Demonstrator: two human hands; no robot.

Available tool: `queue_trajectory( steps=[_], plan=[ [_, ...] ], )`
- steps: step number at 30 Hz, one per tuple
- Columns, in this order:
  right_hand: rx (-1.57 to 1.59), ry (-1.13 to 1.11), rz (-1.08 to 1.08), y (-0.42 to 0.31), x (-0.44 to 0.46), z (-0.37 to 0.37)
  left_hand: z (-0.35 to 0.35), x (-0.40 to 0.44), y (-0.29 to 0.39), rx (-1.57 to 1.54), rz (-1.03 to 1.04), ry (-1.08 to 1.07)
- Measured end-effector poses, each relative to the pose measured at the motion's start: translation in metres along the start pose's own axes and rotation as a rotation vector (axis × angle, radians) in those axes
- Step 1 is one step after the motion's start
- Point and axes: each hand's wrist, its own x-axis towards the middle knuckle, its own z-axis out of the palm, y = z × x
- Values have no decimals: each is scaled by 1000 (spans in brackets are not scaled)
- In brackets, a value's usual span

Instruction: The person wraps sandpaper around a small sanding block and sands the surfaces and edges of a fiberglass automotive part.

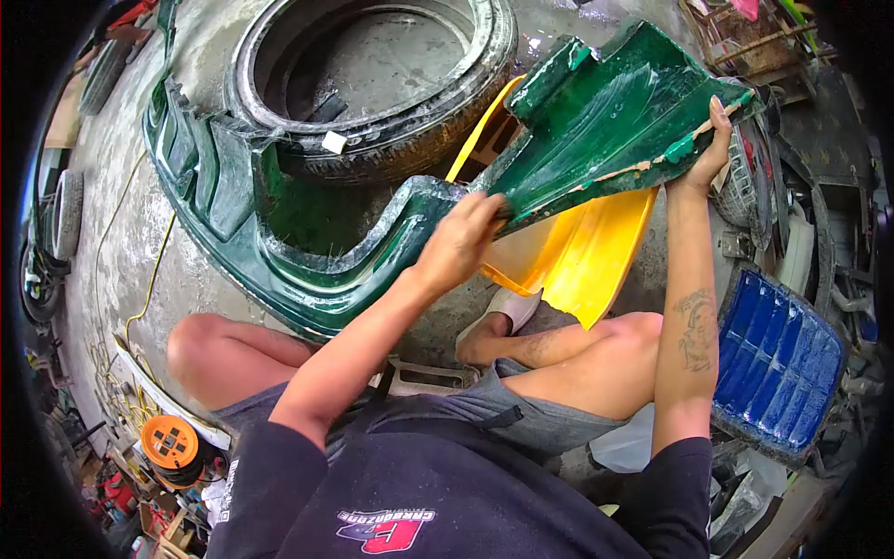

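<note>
A long green fibreglass bumper mould (605,121) curves across the floor, its right end raised and tilted in front of me. My right hand (705,154) is wrapped around the lower edge of that raised end. Along this edge the green surface is chipped, and a tan strip shows. My left hand (463,235) is closed against the same edge, nearer the middle. A small dark bit shows by its fingertips, but what the fingers hold is hidden. Below the raised end is a glossy yellow panel (596,252), partly covered by the mould.
Behind the mould a large tyre (372,154) lies flat, with a white scrap (333,143) on it. A blue louvred panel (778,359) is at my right. An orange cable reel (170,443) and yellow cord (160,265) lie at my left. Clutter lines both sides.
</note>
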Motion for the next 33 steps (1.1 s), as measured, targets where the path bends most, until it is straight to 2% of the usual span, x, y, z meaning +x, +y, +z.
queue_trajectory(
  steps=[2,3,4,7,9,11,13,17,19,20,21,23,25,28,33],
  plan=[
    [19,-23,-23,-2,-1,6,19,50,19,-24,95,29],
    [21,-26,-24,-3,0,8,35,77,24,-1,202,116],
    [15,-20,-2,-4,-1,7,41,98,32,-30,198,121],
    [-11,-32,26,-5,-4,8,34,75,27,-64,163,115],
    [-35,12,-34,0,2,2,15,27,6,-7,-4,19],
    [-70,10,-84,0,2,1,-5,-1,-2,-33,-33,-9],
    [48,-48,42,-3,0,5,3,8,3,-41,-25,35],
    [18,-17,3,-2,2,3,34,85,26,-37,156,77],
    [-23,-26,-50,9,20,-15,26,94,15,-154,242,122],
    [18,-56,9,5,15,-7,14,93,17,-162,227,314],
    [56,-78,68,-1,8,-3,-12,82,29,-242,-110,262],
    [39,-53,36,5,17,-15,-40,49,18,-110,-252,345],
    [32,-19,52,0,7,-4,-49,7,8,-61,-333,259],
    [32,-41,45,1,13,-10,-37,-28,6,-10,-260,181],
    [24,-65,12,3,12,-6,-15,-25,5,-22,-202,131]
  ],
)
